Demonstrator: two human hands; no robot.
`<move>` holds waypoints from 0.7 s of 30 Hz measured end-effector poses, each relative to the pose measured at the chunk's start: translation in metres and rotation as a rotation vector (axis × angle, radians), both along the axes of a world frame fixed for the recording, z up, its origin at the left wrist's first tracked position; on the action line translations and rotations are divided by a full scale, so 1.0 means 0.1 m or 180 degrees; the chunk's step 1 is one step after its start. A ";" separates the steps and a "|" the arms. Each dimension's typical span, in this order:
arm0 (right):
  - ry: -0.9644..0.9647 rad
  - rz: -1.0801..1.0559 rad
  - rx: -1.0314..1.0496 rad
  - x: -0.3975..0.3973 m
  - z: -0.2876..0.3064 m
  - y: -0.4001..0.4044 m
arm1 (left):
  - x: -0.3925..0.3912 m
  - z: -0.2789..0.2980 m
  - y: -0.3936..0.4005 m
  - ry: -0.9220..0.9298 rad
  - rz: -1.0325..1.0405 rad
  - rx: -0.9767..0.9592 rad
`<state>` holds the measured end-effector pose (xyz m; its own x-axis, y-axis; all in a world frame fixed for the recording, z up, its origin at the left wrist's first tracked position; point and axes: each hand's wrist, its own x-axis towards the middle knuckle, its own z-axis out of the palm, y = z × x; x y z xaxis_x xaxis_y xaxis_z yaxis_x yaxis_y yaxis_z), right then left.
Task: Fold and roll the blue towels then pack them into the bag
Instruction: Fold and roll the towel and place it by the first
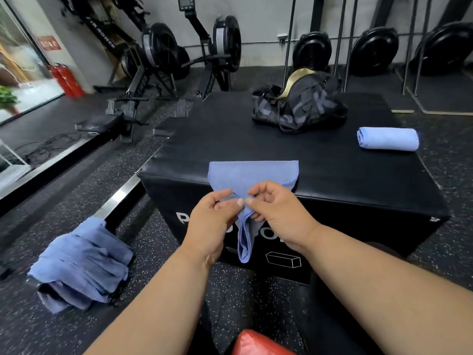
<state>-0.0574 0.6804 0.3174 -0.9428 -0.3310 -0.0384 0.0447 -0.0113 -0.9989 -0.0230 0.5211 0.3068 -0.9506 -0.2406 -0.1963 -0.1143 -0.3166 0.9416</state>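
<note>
A large black padded box (320, 165) fills the middle of the view and serves as the working surface, high enough that the person can fold on it without stooping. At its far side sits the dark bag (299, 106), its top gaping, presumably left open so that rolls can go straight in. Off the box to the left, a heap of unfolded blue towels (79, 262) is draped over something low on the floor, within reach as the supply. On the right part of the box top lies one rolled towel (387, 138), finished but not yet packed, well apart from the bag. The towel in hand (252, 175) lies partly on the near edge of the box, its near end gathered and hanging down the front face. The left hand (212, 224) and the right hand (276, 208) meet at that gathered end, each pinching the cloth between thumb and fingertips, with the other fingers loosely curled; this looks like matching the corners so that the fold comes out square.
</note>
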 end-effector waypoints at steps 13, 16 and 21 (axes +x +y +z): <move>-0.0166 0.0323 0.0005 0.07 -0.01 -0.12 | 0.27 0.02 -0.15 -0.0045 0.0010 0.0136; -0.0165 0.0296 0.0058 0.08 -0.04 -0.16 | 0.27 0.02 -0.21 -0.0027 0.0056 -0.0038; -0.0237 0.0243 0.0027 0.05 -0.07 -0.22 | 0.32 -0.02 -0.17 -0.0094 -0.0044 -0.0368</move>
